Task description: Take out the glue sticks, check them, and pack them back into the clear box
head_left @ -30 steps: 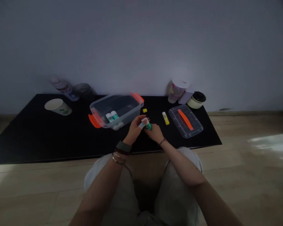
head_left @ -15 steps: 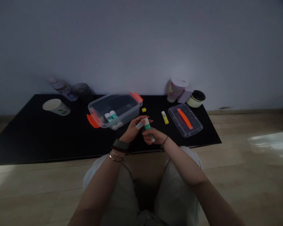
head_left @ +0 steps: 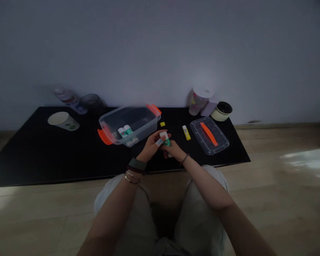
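Observation:
Between my hands, over the table's front edge, is a green and white glue stick [head_left: 166,142], tilted. My left hand [head_left: 152,145] has its fingers closed around the white upper end. Lower down, my right hand [head_left: 174,150] grips the green body and hides part of it. Behind my hands lies a small yellow cap [head_left: 162,124]. A yellow glue stick [head_left: 186,133] lies to the right of them. On the left, a clear plastic box [head_left: 146,128] with orange latches holds two more green and white glue sticks [head_left: 125,131].
The box's clear lid [head_left: 221,147] with an orange handle lies at the right. Behind it stand a cream pot [head_left: 219,115] and a plastic cup [head_left: 197,103]. A paper cup [head_left: 61,120], a bottle [head_left: 69,99] and a dark bowl [head_left: 92,103] occupy the left of the black table [head_left: 69,156].
My right hand has shifted slightly up and left along the glue stick, covering more of its lower body. My left hand has moved only a little. The things on the table stay put.

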`<move>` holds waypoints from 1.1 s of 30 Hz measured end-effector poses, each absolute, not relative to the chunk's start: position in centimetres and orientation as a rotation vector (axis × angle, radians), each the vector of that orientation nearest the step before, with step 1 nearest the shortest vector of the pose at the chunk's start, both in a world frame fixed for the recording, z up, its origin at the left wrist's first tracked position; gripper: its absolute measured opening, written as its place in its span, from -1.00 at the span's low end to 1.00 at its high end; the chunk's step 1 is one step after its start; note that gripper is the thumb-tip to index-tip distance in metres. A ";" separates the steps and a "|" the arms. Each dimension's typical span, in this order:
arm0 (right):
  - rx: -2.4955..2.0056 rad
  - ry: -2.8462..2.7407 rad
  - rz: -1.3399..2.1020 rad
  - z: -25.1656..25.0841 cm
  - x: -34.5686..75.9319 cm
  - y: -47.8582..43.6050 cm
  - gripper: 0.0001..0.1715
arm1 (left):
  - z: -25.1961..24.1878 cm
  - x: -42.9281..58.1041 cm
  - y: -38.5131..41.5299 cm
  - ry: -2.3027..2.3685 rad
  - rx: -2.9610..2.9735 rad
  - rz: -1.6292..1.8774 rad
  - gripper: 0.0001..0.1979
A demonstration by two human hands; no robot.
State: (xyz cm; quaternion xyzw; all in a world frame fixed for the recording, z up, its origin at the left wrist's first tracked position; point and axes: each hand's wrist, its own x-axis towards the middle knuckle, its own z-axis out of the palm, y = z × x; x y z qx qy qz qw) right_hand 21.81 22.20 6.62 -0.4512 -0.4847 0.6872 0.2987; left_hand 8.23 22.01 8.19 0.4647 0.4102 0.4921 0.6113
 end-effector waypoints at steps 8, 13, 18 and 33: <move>-0.803 -1.148 2.253 7.6 22.2 21.6 -0.53 | 8.9 7.7 21.9 0.833 1.106 1.078 -0.39; -0.766 -1.087 2.291 7.3 21.9 21.6 -0.54 | 9.0 7.9 21.2 0.898 1.150 1.059 -0.38; -0.816 -1.159 2.150 7.0 21.6 21.7 -0.56 | 9.8 8.1 19.8 0.987 1.203 1.032 -0.38; -1.044 -1.354 1.865 7.2 22.8 23.1 -0.71 | 14.6 -1.7 29.3 1.692 1.500 1.463 -0.53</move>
